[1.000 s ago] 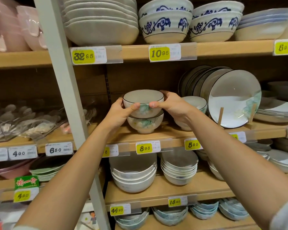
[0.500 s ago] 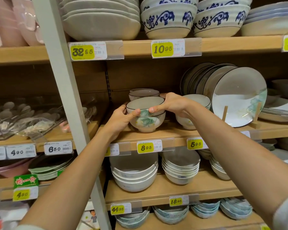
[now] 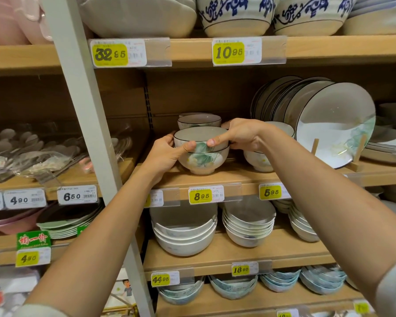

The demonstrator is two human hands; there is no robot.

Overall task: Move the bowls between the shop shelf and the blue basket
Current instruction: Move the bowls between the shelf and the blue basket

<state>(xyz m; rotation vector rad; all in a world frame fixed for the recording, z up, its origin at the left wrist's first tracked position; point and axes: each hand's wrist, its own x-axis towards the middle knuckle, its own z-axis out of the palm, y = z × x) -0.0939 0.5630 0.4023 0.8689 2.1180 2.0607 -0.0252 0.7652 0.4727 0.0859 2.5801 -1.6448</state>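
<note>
From the head camera, your left hand and right hand both grip the leaf-painted bowl from either side, with the thumbs pressed on its near wall. It sits nested in a matching lower bowl, which stands on the wooden shelf above the 8.95 price tag. More bowls stand just behind. Upright plates lean in a rack to the right.
</note>
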